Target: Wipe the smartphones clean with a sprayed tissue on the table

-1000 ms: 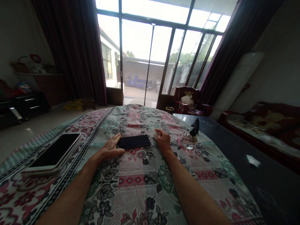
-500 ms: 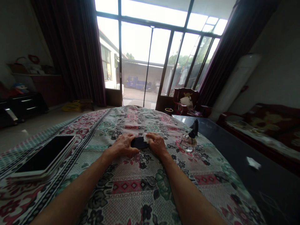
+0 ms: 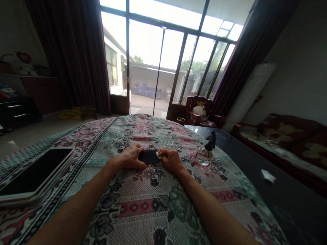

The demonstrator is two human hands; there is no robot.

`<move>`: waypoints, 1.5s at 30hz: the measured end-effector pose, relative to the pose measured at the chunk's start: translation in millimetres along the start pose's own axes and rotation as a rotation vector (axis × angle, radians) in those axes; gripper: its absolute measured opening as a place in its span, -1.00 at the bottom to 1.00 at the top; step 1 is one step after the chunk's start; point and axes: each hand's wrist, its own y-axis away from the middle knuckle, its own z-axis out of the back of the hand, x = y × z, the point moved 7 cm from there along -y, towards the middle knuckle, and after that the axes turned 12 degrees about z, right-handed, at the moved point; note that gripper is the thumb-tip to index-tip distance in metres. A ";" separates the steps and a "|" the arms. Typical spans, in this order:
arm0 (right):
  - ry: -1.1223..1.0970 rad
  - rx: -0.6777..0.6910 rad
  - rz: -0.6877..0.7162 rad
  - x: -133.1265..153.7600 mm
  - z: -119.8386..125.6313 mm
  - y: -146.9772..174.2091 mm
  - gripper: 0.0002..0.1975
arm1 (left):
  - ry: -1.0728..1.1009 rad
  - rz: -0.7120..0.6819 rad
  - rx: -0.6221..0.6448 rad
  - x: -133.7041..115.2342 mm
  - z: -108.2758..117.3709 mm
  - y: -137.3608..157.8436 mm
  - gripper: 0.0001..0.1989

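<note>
A dark, flat phone (image 3: 149,156) lies on the patterned tablecloth (image 3: 138,183) in front of me. Its left end is gripped by my left hand (image 3: 130,156), with the thumb along the near edge and the fingers along the far one. At the phone's right end, my right hand (image 3: 171,159) is closed around a small white tissue (image 3: 158,155), which touches the phone. To the right of that hand stands a clear spray bottle (image 3: 204,154) with a black trigger head. Some of my right fingers are hidden behind the hand.
A stack of tablets (image 3: 38,173) lies on the table's left side. Past the right edge is a dark glossy table (image 3: 245,163) with a crumpled white tissue (image 3: 268,176) on it. A wooden chair (image 3: 198,110) and a wooden sofa (image 3: 281,136) stand beyond, near a glass door.
My right hand has drawn the tissue slightly toward the phone's right end, uncovering more of its dark surface. The left hand still holds the phone. The view has shifted a little to the right.
</note>
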 end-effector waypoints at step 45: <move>0.026 0.067 0.043 -3.3 -0.2 0.6 -0.64 | -0.147 0.062 0.014 3.8 6.5 3.1 -0.34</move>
